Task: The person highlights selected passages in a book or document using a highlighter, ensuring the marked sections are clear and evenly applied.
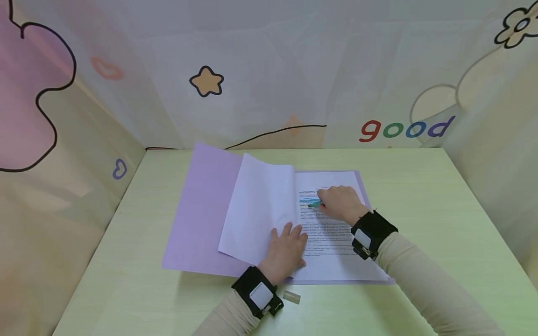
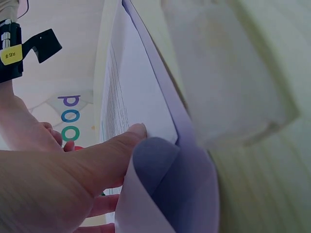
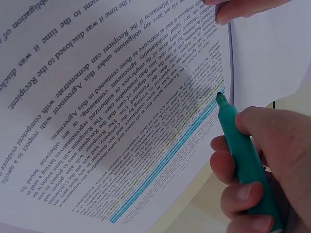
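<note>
A teal highlighter [image 3: 248, 165] is gripped in my right hand [image 1: 341, 203], its tip at the left end of a text line on the printed page [image 1: 328, 242]. Blue and faint yellow strokes mark lines near the top of that page. My left hand [image 1: 283, 247] rests with spread fingers on the turned-over sheet [image 1: 260, 205] by the fold, its thumb [image 2: 112, 153] reaching the printed page's lower corner. Both sheets lie in an opened purple folder [image 1: 201, 210]. In the left wrist view the turned sheet's lower edge curls up beside the thumb.
A small pale block [image 1: 292, 297] lies on the light green table [image 1: 420, 200] just below the folder, close to my left wrist. Patterned cloth [image 1: 269, 84] hangs behind the table and along both sides. Each wrist wears a black strap with a camera.
</note>
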Demonstrator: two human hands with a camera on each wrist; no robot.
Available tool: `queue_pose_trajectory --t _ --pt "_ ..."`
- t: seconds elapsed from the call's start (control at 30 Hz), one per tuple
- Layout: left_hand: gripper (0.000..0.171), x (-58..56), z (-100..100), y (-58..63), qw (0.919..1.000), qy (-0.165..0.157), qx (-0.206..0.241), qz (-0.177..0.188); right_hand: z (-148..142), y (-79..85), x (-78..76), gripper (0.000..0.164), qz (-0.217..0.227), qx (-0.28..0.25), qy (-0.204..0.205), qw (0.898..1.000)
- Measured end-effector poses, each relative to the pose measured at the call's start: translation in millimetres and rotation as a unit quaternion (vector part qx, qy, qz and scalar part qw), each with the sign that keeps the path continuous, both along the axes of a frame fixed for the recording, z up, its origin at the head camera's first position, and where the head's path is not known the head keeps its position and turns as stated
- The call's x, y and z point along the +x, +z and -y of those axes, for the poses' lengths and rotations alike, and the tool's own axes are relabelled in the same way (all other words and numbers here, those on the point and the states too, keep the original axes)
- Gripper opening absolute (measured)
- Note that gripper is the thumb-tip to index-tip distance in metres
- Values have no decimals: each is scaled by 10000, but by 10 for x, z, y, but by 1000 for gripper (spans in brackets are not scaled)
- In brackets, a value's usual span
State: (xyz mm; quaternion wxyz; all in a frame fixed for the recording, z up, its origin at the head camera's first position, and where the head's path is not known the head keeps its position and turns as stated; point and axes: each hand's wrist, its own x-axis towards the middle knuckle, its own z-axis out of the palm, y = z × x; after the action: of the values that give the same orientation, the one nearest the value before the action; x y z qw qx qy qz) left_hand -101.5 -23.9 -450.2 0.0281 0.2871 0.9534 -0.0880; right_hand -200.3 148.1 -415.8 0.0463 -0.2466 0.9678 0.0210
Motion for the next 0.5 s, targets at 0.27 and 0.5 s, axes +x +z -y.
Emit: queue_pose_trajectory --t 0.27,0.5 --pt "65 -2 1 -8 10000 16 -39 64 99 -23 -9 23 -1 98 -5 10000" --pt "66 -9 -8 -8 9998 39 -111 145 177 -20 -7 24 40 118 66 9999"
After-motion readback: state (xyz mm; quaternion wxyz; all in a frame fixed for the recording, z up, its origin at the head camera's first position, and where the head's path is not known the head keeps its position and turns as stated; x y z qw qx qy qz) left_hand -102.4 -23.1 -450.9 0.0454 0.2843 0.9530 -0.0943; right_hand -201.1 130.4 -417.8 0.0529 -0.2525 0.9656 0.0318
